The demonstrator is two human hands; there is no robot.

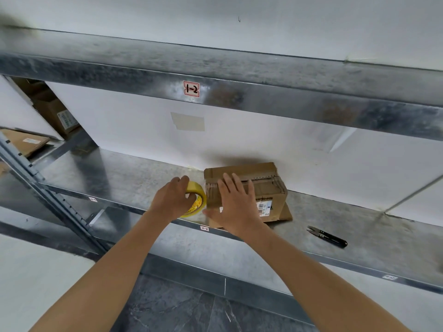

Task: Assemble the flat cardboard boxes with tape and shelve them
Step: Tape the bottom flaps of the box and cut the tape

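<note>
Mid-taping, center frame: left hand [173,200] grips tape roll [197,198], right hand [236,204] flat on box [249,188]; next probably snips [327,236].

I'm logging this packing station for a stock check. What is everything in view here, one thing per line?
cardboard box: 1, brown, on the middle shelf near its front edge, tape across its top
tape roll: 1, yellow, on edge beside the box's left side
thread snips: 1, black, lying on the shelf right of the box
shelf label: 1 large, red and white, on the upper shelf beam
other cardboard boxes: at least 2, brown, on the neighbouring rack at far left
metal shelf: 1 bearing these things, grey galvanised
left hand: 1, grips the tape roll
right hand: 1, flat on the box, fingers straight
</note>
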